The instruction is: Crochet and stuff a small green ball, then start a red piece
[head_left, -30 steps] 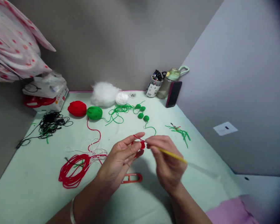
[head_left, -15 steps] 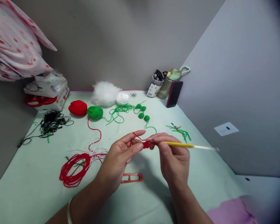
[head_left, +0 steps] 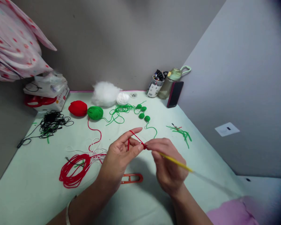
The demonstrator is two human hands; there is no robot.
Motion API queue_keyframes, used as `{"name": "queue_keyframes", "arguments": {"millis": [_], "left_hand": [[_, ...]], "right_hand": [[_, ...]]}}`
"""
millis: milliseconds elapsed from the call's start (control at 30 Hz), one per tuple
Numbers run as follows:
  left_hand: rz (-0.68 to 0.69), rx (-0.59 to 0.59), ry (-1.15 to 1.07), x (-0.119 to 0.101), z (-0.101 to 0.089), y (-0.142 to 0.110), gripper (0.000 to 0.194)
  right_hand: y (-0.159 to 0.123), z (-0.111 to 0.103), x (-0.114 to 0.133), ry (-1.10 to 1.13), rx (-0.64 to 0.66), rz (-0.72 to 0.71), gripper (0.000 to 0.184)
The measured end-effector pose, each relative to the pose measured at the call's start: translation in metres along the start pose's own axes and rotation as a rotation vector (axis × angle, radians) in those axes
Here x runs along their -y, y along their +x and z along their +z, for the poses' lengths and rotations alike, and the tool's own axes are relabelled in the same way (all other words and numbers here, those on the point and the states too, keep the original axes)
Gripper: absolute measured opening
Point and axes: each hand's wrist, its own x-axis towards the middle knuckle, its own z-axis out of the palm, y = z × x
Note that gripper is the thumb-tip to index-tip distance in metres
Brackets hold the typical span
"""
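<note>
Between thumb and fingers, my left hand point(head_left: 121, 153) pinches a small piece of red crochet point(head_left: 144, 146). Red yarn point(head_left: 137, 136) runs over its raised index finger and down to the piece. My right hand point(head_left: 170, 165) grips a crochet hook point(head_left: 175, 161) with a yellow handle, its pale rear end blurred and pointing down to the right. The hook's tip is at the red crochet, mostly hidden by my right fingers. Below the hands lies an orange tool with an oval opening point(head_left: 137, 178), partly covered by my left wrist.
Left on the table are coiled red yarn point(head_left: 72, 178), white strands and tangled black yarn point(head_left: 52, 123). Behind stand a red yarn ball point(head_left: 78, 108), a green ball point(head_left: 95, 113) and white stuffing point(head_left: 105, 94). Small green pieces point(head_left: 141, 116), a phone point(head_left: 175, 94) and a bottle point(head_left: 166, 87) are further right.
The hook has swung from nearly level to slanting down to the right as my right hand turned and lowered. My left index finger has risen slightly, drawing the red yarn into a longer slanted line.
</note>
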Motion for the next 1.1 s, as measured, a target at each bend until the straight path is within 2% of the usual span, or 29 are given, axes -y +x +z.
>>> {"name": "queue_keyframes", "arguments": {"millis": [67, 133, 200, 300, 333, 400, 533, 600, 700, 767, 833, 933, 1000, 1100], "left_hand": [[-0.069, 0.008, -0.097, 0.001, 0.002, -0.001, 0.045], [-0.169, 0.04, -0.208, 0.0, 0.004, -0.001, 0.042], [-0.234, 0.06, -0.273, -0.003, 0.004, 0.0, 0.036], [-0.19, 0.047, -0.249, -0.006, 0.002, 0.001, 0.03], [-0.16, 0.045, -0.219, -0.005, 0.002, 0.001, 0.029], [-0.115, 0.061, -0.141, -0.003, 0.001, 0.001, 0.029], [-0.07, 0.047, 0.03, 0.001, 0.0, 0.0, 0.031], [-0.054, 0.001, 0.05, 0.002, -0.001, 0.0, 0.035], [-0.098, -0.012, -0.068, 0.002, 0.0, 0.002, 0.04], [-0.165, 0.01, -0.186, 0.001, 0.001, 0.003, 0.039], [-0.214, 0.011, -0.274, -0.002, 0.0, 0.005, 0.035], [-0.198, -0.042, -0.309, -0.007, -0.002, 0.007, 0.034], [-0.166, -0.06, -0.272, -0.009, -0.002, 0.006, 0.036], [-0.135, -0.062, -0.197, -0.01, -0.001, 0.004, 0.039]], "right_hand": [[-0.002, 0.001, 0.0, -0.183, 0.018, -0.093, 0.031], [-0.002, 0.001, 0.0, -0.239, -0.005, -0.114, 0.033], [0.0, 0.0, -0.001, -0.082, -0.087, -0.017, 0.031], [0.005, 0.0, -0.004, 0.373, -0.195, 0.236, 0.025], [0.007, 0.001, -0.006, 0.494, -0.193, 0.298, 0.023], [0.009, 0.002, -0.008, 0.566, -0.146, 0.352, 0.019], [0.007, 0.004, -0.008, 0.482, -0.117, 0.351, 0.02], [0.003, 0.004, -0.004, 0.341, -0.069, 0.277, 0.025], [-0.004, 0.003, 0.0, -0.022, 0.03, 0.076, 0.038], [-0.005, 0.002, 0.001, -0.095, 0.024, 0.034, 0.04], [-0.002, 0.001, -0.001, 0.06, -0.081, 0.116, 0.034], [0.007, -0.001, -0.004, 0.457, -0.266, 0.31, 0.024], [0.013, -0.001, -0.006, 0.64, -0.283, 0.409, 0.019], [0.015, 0.0, -0.007, 0.718, -0.231, 0.479, 0.016]]}}
